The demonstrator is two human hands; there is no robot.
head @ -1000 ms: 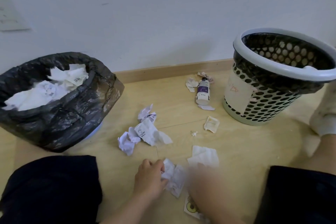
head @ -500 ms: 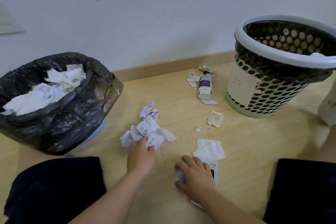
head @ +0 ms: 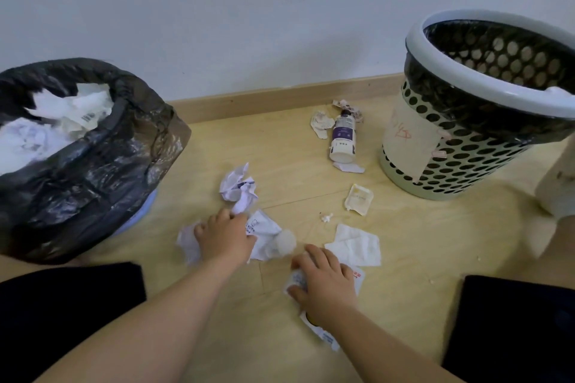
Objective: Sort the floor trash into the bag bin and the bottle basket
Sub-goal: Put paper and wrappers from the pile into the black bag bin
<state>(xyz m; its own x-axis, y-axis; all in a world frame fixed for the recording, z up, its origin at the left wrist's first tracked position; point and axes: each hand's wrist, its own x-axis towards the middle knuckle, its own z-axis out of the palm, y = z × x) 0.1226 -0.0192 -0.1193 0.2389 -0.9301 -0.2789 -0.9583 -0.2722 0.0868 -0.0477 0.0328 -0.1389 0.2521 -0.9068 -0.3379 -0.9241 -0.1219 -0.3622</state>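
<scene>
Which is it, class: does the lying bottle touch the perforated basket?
Apart. The head view shows a strip of bare floor between the bottle and the basket.

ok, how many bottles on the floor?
1: a purple-labelled bottle lies on its side near the baseboard, left of the perforated basket. Any inside the basket would be hidden.

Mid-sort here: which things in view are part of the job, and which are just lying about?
Job: bag bin, bottle basket, bottle, crumpled paper, printed paper under left hand, packet under right hand, tissue, sachet.
Lying about: skirting board, label on the basket.
</scene>
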